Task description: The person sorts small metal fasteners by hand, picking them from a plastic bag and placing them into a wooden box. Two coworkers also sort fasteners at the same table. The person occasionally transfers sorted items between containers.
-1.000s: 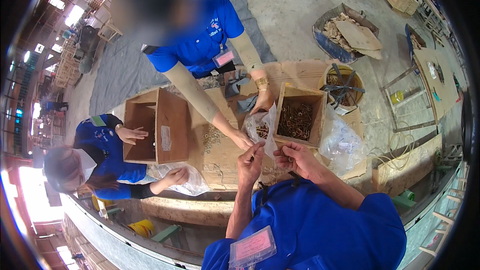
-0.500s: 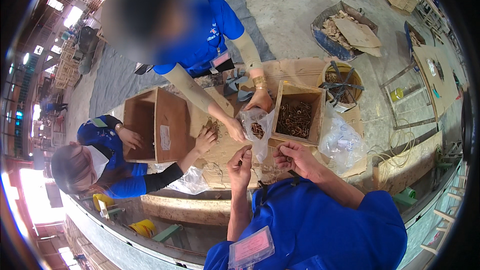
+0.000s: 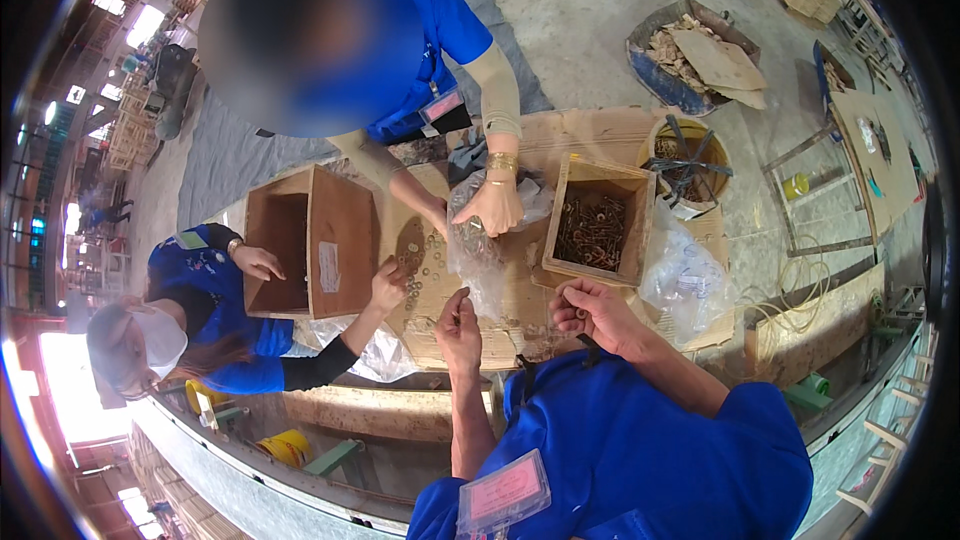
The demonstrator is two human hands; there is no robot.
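Observation:
My left hand is closed in a pinch near the front edge of the cardboard-covered worktop; what it holds is too small to make out. My right hand, fingers curled, grips a small metal ring, perhaps a washer. Just beyond it stands an open wooden box with many rusty-brown bolts inside. Ahead of my left hand lies a clear plastic bag, which the co-worker opposite handles with both hands. Loose washers are scattered on the cardboard beside that bag.
At the left, another co-worker reaches into a larger wooden box lying on its side. A crumpled plastic bag and a yellow bucket of hardware sit at the right. A blue scrap bin stands farther off.
My left hand has moved left, away from my right hand, which stays almost in place. The co-worker opposite has shifted the bag left and now covers its top; the left co-worker's hand has drawn back.

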